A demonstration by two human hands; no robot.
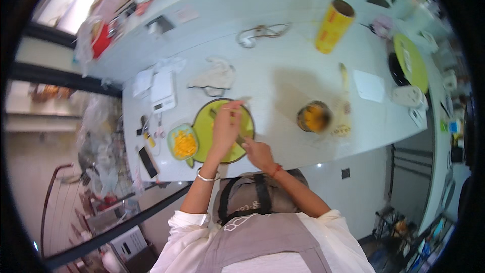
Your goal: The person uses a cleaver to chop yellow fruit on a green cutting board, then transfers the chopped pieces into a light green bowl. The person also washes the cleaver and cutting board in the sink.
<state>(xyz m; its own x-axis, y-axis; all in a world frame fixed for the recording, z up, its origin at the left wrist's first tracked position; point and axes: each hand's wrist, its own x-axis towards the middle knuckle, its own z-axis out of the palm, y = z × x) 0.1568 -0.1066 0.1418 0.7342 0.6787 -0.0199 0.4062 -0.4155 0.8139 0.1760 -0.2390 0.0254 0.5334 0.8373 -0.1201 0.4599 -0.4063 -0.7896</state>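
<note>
My right hand (259,153) is closed on the handle of a knife (241,141), whose dark blade slants up and left over a round green cutting board (202,121). Above the blade is my left hand (227,125), its fingers partly bent near the board's upper right; whether it holds anything is unclear. Small yellow bits lie on the board under my hands. Touching the board on the left, a pale green container (170,146) holds diced yellow fruit (185,145). An opened can (303,119) with yellow contents stands to the right, beside a wet patch.
A white kitchen scale (163,91), a crumpled cloth (216,74) and a black phone (147,162) lie on the left of the table. Farther back stand a yellow roll (335,26) and, at right, a green round lid or board (411,62). A white square (369,85) lies nearby.
</note>
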